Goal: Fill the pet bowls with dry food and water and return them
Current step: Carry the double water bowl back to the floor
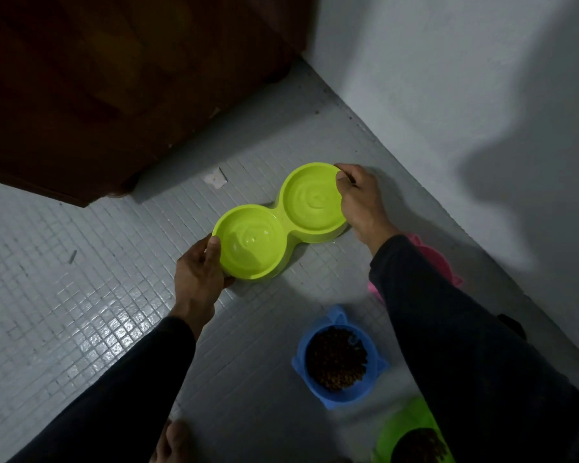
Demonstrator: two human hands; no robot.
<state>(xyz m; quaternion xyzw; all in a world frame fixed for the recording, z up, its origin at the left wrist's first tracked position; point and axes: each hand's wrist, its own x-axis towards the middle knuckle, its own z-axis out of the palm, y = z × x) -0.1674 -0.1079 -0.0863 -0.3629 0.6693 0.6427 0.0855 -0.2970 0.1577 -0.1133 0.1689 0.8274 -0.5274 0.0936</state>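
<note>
A lime-green double pet bowl sits low over the tiled floor, with rippling water in both of its round wells. My left hand grips the rim of the near-left well, thumb on top. My right hand pinches the rim of the far-right well. A blue cat-eared bowl full of brown dry food stands on the floor near my right forearm. A green bowl with dry food shows at the bottom edge. A pink bowl is mostly hidden behind my right sleeve.
A dark wooden cabinet fills the upper left. A white wall runs along the right, meeting the grey mosaic floor. A small scrap lies on the tiles. My bare foot shows at the bottom.
</note>
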